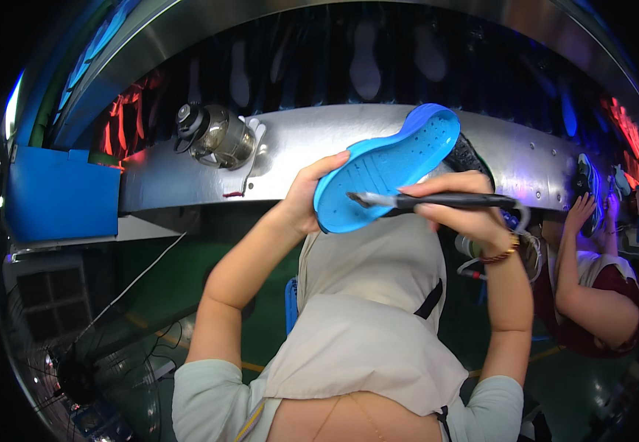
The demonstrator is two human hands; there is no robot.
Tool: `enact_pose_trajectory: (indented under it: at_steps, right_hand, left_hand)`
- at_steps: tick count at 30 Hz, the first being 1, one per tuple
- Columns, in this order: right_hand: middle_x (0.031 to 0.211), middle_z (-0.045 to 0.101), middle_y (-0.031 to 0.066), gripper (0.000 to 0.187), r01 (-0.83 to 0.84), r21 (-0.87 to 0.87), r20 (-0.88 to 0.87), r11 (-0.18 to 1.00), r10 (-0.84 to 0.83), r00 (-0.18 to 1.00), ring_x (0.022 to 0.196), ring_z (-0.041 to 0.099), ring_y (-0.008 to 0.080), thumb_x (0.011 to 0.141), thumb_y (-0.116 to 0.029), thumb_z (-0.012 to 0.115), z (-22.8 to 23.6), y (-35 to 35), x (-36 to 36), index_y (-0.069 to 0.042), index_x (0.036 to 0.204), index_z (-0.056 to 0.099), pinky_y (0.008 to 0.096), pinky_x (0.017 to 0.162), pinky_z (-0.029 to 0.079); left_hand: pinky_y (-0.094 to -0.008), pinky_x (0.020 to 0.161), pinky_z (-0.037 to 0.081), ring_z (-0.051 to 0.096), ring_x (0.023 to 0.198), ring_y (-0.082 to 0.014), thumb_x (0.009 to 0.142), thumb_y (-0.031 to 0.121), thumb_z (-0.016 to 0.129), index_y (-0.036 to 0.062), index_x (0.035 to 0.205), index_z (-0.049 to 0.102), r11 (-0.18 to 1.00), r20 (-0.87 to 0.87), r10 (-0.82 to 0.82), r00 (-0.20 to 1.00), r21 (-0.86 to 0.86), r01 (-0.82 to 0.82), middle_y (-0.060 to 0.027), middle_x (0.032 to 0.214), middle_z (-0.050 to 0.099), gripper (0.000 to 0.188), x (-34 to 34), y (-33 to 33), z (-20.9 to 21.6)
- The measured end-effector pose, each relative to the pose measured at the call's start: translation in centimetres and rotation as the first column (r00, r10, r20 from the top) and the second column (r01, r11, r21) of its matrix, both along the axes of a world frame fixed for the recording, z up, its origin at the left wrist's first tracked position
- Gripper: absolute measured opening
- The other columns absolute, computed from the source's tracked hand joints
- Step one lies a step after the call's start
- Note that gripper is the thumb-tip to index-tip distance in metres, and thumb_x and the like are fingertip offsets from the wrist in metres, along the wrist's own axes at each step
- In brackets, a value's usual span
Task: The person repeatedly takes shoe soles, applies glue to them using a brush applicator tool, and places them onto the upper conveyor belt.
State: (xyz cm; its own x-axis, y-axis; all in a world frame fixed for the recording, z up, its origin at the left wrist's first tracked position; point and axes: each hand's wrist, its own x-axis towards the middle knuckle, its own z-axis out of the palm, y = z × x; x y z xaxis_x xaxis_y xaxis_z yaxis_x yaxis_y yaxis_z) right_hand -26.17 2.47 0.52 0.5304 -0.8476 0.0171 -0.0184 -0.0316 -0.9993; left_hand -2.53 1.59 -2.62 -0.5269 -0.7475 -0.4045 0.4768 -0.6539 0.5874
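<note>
A bright blue shoe sole (400, 158) is tilted in front of me, its hollow inner side facing up. My left hand (306, 193) is closed on its near left end, the thumb along the rim. Between the fingers of my right hand (470, 206) is a brush (474, 199) with a black handle and a metal collar. Its bristle tip lies over the inside of the sole, near the end that my left hand grips; whether it touches is hard to tell. Beyond the sole, partly hidden by it, a dark textured piece (470, 156) rests on the metal ledge.
A curved metal ledge (304, 136) runs across, bearing a dark see-through bottle (223, 136) and a pale cloth-like strip (253, 158). Behind it stand rows of dim sole shapes (366, 59). A blue box (65, 195) is at left, a fan (102, 383) below. A co-worker (592, 291) handles a shoe at right.
</note>
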Motion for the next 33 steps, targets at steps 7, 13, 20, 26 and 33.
enact_pose_trajectory:
  at_steps: [7, 13, 20, 26, 33]
  right_hand:
    - [0.074, 0.062, 0.0036, 0.014, 0.683, -0.122, 0.031, 0.721, -0.685, 0.728, 0.051, 0.05, 0.0047, 0.079, -0.008, 0.06, -6.0, -4.3, -3.0, 0.001, 0.089, 0.064, 0.0163, 0.043, 0.039]
    - [0.077, 0.064, 0.0106, 0.015, 0.399, -0.174, -0.05, 0.9, -0.412, 0.91, 0.061, 0.056, 0.0097, 0.073, -0.007, 0.065, -6.1, 2.9, 3.9, 0.003, 0.084, 0.064, 0.0208, 0.056, 0.044]
    - [0.072, 0.061, 0.0118, 0.015, 0.378, 0.35, 0.281, 0.857, -0.481, 0.83, 0.046, 0.046, 0.0084, 0.079, -0.006, 0.056, -8.6, 3.6, 1.5, 0.007, 0.087, 0.059, 0.0184, 0.044, 0.038]
    - [0.076, 0.06, 0.0102, 0.013, 0.324, 0.447, 0.289, 0.834, -0.478, 0.83, 0.05, 0.049, 0.0111, 0.081, -0.006, 0.056, -9.7, 1.8, 3.5, 0.005, 0.088, 0.058, 0.0203, 0.046, 0.04]
    - [0.07, 0.059, 0.0076, 0.016, 0.393, 0.494, 0.255, 0.776, -0.562, 0.787, 0.053, 0.052, 0.0123, 0.079, -0.007, 0.059, -10.4, 2.0, 3.3, 0.006, 0.088, 0.059, 0.0219, 0.05, 0.041]
  left_hand:
    - [-0.0558, 0.081, 0.044, 0.051, 0.103, -0.0377, 0.085, 0.035, 0.044, -0.0003, 0.125, 0.037, 1.0, -0.112, -0.001, 0.994, 0.0, 0.001, -0.0234, 0.12, 0.044, 0.054, 0.5, 0.5, -1.2]
    - [-0.0423, 0.088, 0.044, 0.053, 0.103, -0.0286, 0.086, 0.033, 0.045, -0.002, 0.127, 0.036, 0.991, -0.074, 0.117, 0.99, 0.076, -0.111, -0.0191, 0.12, 0.048, 0.055, 1.3, 0.1, -3.8]
    - [-0.0498, 0.091, 0.039, 0.046, 0.111, -0.0343, 0.081, 0.033, 0.045, -0.0053, 0.127, 0.034, 0.746, -0.142, 0.418, 0.897, -0.51, -0.428, -0.0234, 0.122, 0.044, 0.061, 9.4, -0.7, 8.7]
    - [-0.0553, 0.102, 0.02, 0.022, 0.128, -0.0357, 0.087, 0.043, 0.032, -0.0027, 0.134, 0.018, 0.627, -0.809, 0.234, 0.539, -0.298, -0.72, -0.0239, 0.138, 0.021, 0.066, 16.2, -15.0, 16.4]
    - [-0.0355, 0.086, 0.042, 0.056, 0.093, -0.0298, 0.08, 0.031, 0.054, -0.0021, 0.096, 0.059, -0.101, -0.077, 0.993, 0.084, -0.938, 0.332, -0.0173, 0.1, 0.059, 0.037, 9.6, -24.1, 16.6]
